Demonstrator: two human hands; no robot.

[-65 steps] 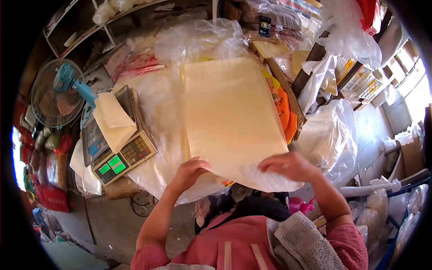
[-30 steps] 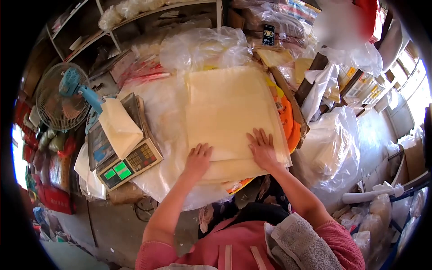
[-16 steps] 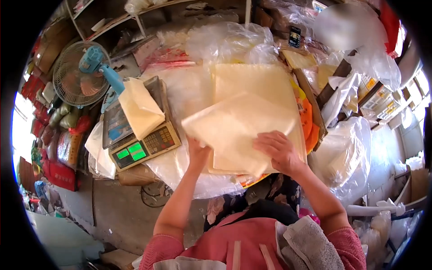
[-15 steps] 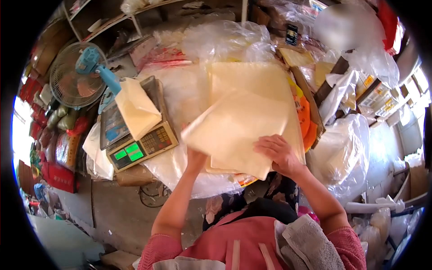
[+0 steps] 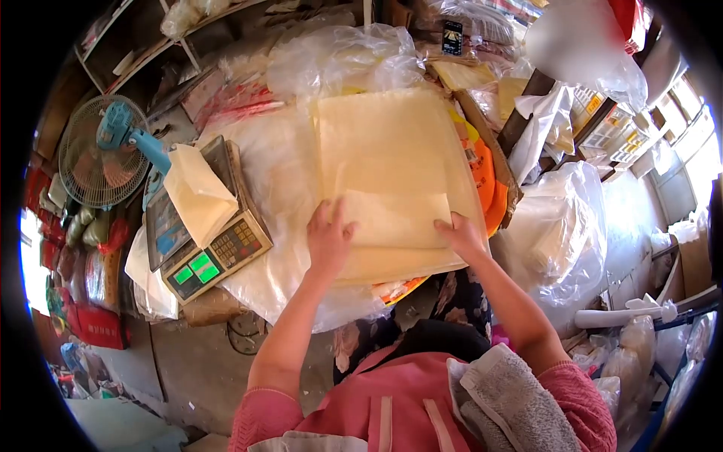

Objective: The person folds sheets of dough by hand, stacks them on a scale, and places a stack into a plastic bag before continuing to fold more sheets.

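Note:
A cream, slightly see-through sheet, paper or thin plastic, lies on the work surface as a stack of cream sheets point(image 5: 384, 143). Toward my body, a paler folded cream sheet point(image 5: 398, 220) spans the space between my two hands. My left hand point(image 5: 330, 235) is at its left edge, thumb and bent fingers closing on it. At the right edge, my right hand point(image 5: 461, 236) pinches the same sheet, its fingertips partly hidden. Below the stack's near edge shows a bit of orange and white printed packaging point(image 5: 399, 291).
Left of the stack, a lit digital scale point(image 5: 239, 239) carries a cream paper packet point(image 5: 197, 194). A fan point(image 5: 104, 151) stands beyond it. Clear plastic bags point(image 5: 561, 233) bulge at the right, next to orange packaging point(image 5: 488, 184). A phone point(image 5: 452, 38) stands at the back.
The raised, tilted cream sheet has come down flat onto the stack and now shows a straight upper edge. My left hand moved from beneath its corner to its left edge. The view shifted.

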